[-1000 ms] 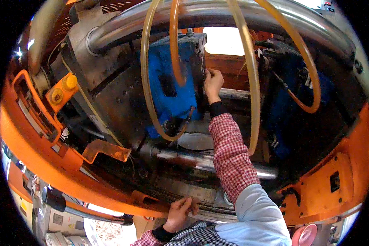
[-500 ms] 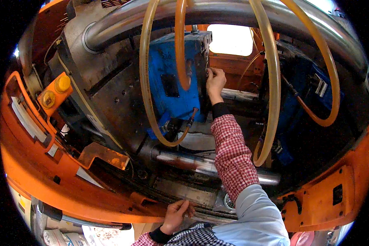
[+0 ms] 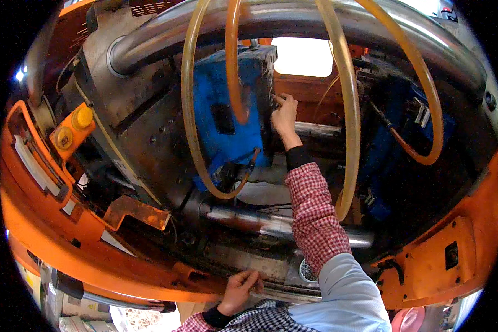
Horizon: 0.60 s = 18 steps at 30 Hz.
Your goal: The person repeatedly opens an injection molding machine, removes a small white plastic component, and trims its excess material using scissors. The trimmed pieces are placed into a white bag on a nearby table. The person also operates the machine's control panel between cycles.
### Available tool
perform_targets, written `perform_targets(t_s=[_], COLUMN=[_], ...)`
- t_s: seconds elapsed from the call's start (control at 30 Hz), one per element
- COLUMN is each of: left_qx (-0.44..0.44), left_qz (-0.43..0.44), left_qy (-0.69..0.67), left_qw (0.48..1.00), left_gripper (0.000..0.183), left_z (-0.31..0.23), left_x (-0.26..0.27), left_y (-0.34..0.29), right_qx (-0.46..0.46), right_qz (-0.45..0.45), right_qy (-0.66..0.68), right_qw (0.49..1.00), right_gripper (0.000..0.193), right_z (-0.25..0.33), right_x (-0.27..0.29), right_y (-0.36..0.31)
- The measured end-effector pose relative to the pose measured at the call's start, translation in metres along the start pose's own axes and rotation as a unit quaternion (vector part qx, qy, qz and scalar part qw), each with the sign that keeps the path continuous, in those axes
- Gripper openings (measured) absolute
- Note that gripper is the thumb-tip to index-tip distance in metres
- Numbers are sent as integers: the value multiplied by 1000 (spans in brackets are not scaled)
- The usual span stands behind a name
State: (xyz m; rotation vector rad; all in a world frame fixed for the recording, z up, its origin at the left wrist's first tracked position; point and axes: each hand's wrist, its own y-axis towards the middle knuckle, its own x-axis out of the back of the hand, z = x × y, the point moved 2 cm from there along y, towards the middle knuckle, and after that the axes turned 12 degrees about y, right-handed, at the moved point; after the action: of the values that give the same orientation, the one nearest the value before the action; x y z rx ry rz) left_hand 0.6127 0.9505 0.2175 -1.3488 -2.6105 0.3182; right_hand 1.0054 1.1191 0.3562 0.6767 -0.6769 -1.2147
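My right hand (image 3: 285,117) reaches deep into the machine, at the dark inner face of a blue mould half (image 3: 239,138). Its index finger stretches towards that face, apart from the other fingers, and I see nothing held; whether the fingertip touches cannot be told. Low in front, my left hand (image 3: 239,291) hovers by the machine's front edge, thumb and fingers drawn together. Anything between them is too small to make out. Across the gap on the right stands the other blue mould half (image 3: 379,135), mostly in shadow.
Amber hoses (image 3: 348,110) loop down around the mould halves. Thick steel bars (image 3: 249,218) cross below and above. An orange guard (image 3: 94,260) curves along the front left, with a yellow-button box (image 3: 72,130). A round container of small pieces (image 3: 307,271) sits under my right forearm.
My right hand has moved slightly down along the mould face, and its index finger now points out from a more closed grip. The whole view has shifted a little; my left hand keeps its pose.
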Motion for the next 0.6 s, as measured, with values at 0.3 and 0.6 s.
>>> perform_targets(t_s=[0.3,0.6], left_qx=[9,-34], left_qz=[-7,-23], left_qy=[23,59], left_qw=[1000,997], left_gripper=[28,27], left_z=[-9,-13], left_x=[1,-1], left_y=[-6,-12], right_qx=[31,-38], right_qz=[0,70], right_qy=[56,-14], right_qw=[998,997], right_gripper=[53,52], right_z=[10,-16], right_x=[-12,-7], right_y=[31,2])
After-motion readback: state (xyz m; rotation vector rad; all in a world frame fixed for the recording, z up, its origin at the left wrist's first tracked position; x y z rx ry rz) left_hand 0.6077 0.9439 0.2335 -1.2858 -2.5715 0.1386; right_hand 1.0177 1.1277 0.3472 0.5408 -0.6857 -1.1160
